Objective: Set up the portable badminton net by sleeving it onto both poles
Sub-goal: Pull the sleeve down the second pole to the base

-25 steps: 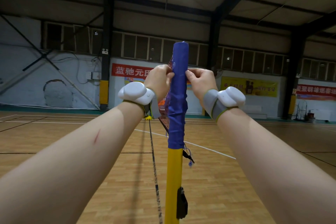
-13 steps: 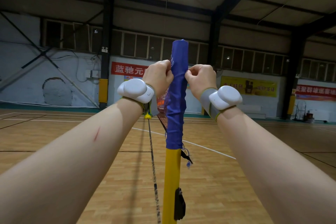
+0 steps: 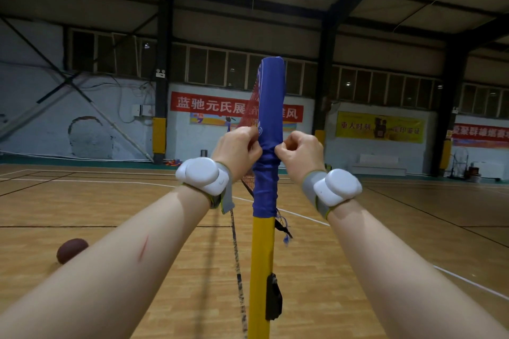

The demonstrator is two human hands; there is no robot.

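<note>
Low at the left a brown ball [image 3: 72, 250] lies on the wooden floor [image 3: 137, 201], well apart from the work. The left hand [image 3: 237, 150] grips the left edge of the blue sleeve [image 3: 270, 107]. Its fingers [image 3: 252, 136] are curled and pinch a fold of cloth against the thumb, about halfway down the sleeve. Just above its knuckles the red net [image 3: 249, 115] fans away from the sleeve's far edge toward the back wall. The sleeve stands upright over the top of the yellow pole [image 3: 261, 270]. Above the hands it is smooth, between and below them it is bunched into wrinkles, and its hem stops where the bare pole begins. A loose cord [image 3: 285, 238] dangles at that hem, and a black clip [image 3: 273, 297] sits lower on the pole. The right hand [image 3: 301, 153] mirrors the left at the same height, its fingers [image 3: 289, 143] closed into a fist that nips the sleeve's right edge. Holding both sides level looks meant to draw the cloth down evenly, so it neither twists round the pole nor snags on one side; the bunching suggests slack being worked toward the hem. The sleeve thus lies directly between the two fists, touched at its edges only. The pole inside runs up through the gap, and neither hand appears to wrap right round it. This end seems nearly seated. The other pole cannot be made out.
</note>
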